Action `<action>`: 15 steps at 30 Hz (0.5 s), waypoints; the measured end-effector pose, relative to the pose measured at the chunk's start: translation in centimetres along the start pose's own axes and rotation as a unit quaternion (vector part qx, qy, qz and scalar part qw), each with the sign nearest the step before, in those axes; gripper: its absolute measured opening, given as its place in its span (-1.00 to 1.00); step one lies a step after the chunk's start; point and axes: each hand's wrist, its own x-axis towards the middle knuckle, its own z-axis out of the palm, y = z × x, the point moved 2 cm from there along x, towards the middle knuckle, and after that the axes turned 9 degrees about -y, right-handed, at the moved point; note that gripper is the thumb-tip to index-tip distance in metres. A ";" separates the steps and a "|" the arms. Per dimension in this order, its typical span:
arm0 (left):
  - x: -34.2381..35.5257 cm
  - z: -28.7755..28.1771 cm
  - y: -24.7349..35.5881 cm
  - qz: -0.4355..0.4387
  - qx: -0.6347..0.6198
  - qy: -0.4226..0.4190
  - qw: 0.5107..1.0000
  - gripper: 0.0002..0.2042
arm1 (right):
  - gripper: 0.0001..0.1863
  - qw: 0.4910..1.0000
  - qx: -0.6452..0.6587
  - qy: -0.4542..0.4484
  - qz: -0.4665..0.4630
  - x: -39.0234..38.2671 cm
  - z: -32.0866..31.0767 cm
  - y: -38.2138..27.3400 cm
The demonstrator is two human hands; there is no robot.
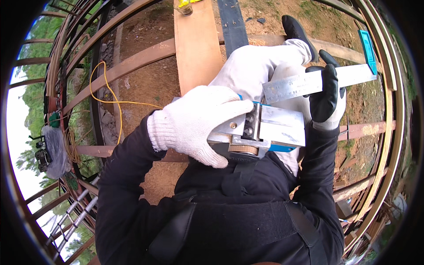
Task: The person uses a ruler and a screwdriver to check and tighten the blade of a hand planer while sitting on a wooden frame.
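My left hand (198,121), in a white knitted glove, is closed round an electric planer (282,126) turned sole up above my lap. Its shiny metal sole, the dark cutter slot and a brown drive belt (244,149) at the near side face me; blue housing shows at the edges. In my right hand (327,95), whose glove is white with black-coated fingers, is a try square (296,85). The fingers close round its marked steel blade, and its teal stock (367,52) points away at the far right. The blade's free end lies just beyond the planer.
A yellow cord (118,102) loops left of the planer. Beyond my pale-trousered legs (251,66) lie a light plank (198,48) and a dark board (233,26) across timber beams. A small glass-like cup (185,9) sits on the plank. Clear plastic wrap (58,150) hangs at left.
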 end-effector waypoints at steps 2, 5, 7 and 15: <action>0.9 -0.1 0.4 0.024 0.026 -0.012 0.999 -0.01 | -0.47 1.000 -0.017 0.020 0.005 -0.6 -0.9 0.4; 1.9 -0.7 0.5 0.016 0.039 -0.052 0.998 -0.01 | -0.54 0.987 -0.159 0.026 -0.012 -2.1 -2.5 1.1; 2.1 -0.9 0.3 0.011 0.024 -0.067 0.997 -0.01 | -0.53 0.969 -0.242 0.043 -0.003 -2.9 -3.6 1.6; 2.5 -0.9 0.4 0.041 0.040 -0.042 0.997 -0.15 | -0.41 0.841 -0.516 -0.009 -0.159 -2.7 -2.7 2.1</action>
